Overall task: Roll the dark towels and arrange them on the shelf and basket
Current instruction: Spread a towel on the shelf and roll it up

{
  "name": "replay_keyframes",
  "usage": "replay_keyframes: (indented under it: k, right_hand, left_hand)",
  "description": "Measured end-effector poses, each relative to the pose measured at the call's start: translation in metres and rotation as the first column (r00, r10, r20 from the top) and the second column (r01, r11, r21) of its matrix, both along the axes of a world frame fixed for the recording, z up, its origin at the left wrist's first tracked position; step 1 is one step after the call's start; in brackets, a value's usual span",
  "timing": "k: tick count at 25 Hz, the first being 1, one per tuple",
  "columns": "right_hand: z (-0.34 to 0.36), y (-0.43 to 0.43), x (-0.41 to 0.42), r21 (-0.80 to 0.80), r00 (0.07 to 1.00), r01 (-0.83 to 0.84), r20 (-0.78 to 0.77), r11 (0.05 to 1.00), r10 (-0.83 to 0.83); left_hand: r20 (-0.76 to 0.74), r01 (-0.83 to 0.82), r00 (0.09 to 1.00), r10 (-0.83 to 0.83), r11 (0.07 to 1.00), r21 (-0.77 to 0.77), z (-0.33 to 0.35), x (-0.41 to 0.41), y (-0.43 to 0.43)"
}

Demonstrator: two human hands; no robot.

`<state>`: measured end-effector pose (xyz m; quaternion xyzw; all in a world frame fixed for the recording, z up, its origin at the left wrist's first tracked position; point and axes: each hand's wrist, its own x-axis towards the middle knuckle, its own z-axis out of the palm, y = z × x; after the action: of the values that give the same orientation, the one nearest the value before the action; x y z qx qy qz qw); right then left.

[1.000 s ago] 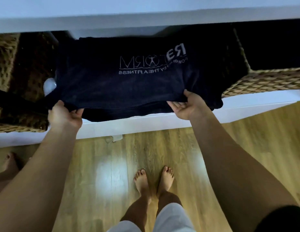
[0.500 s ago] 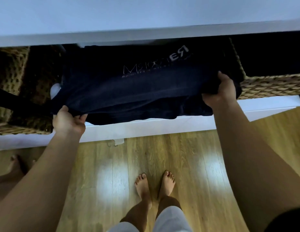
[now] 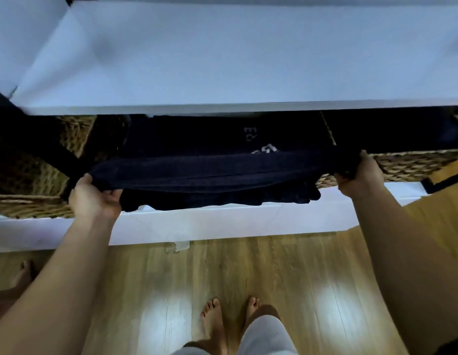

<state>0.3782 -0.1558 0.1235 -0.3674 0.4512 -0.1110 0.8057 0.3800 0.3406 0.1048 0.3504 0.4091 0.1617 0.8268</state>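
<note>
A dark navy towel (image 3: 222,172) with pale lettering lies across the white shelf (image 3: 222,221), its near part folded over away from me so that only a scrap of the print shows. My left hand (image 3: 94,198) grips the towel's left end and my right hand (image 3: 361,175) grips its right end. One woven basket (image 3: 30,201) stands on the shelf at the left. A second woven basket (image 3: 414,162) stands at the right, its inside dark.
A white board (image 3: 235,60) overhangs the shelf just above the towel. Wooden floor (image 3: 274,278) lies below, with my bare feet at the bottom centre. Another person's foot shows at the far left edge. A black strap crosses the left basket.
Both hands have carried the towel's near edge up and away from me, folding it over the lettering. My right hand shifted far to the right end. The view tilted upward.
</note>
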Motion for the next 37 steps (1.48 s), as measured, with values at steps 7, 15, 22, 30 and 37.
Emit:
replay_keyframes:
  k: [7, 15, 22, 30, 37]
  right_hand:
    - [0.127, -0.057, -0.022, -0.176, 0.993, -0.106, 0.022, 0.979, 0.112]
    - [0.225, -0.133, -0.068, -0.287, 0.980, -0.119, 0.122, 0.951, 0.159]
    - [0.257, -0.177, -0.070, -0.201, 0.909, 0.005, 0.410, 0.980, 0.080]
    - [0.250, -0.190, 0.031, -0.082, 0.898, 0.011, 0.440, 0.997, 0.026]
    - [0.173, -0.193, 0.167, -0.161, 0.965, 0.032, 0.260, 0.986, 0.012]
  left_hand:
    - [0.059, -0.110, 0.993, 0.099, 0.970, 0.216, 0.128, -0.041, -0.006]
    - [0.203, -0.116, 0.975, 0.089, 0.985, 0.127, 0.229, -0.077, -0.033]
    - [0.380, -0.160, 0.918, 0.116, 0.983, 0.088, 0.271, -0.071, -0.092]
    - [0.294, -0.097, 0.953, 0.077, 0.994, 0.056, 0.269, 0.046, -0.118]
    - [0.107, -0.068, 0.993, 0.055, 0.991, 0.118, 0.199, 0.184, -0.120]
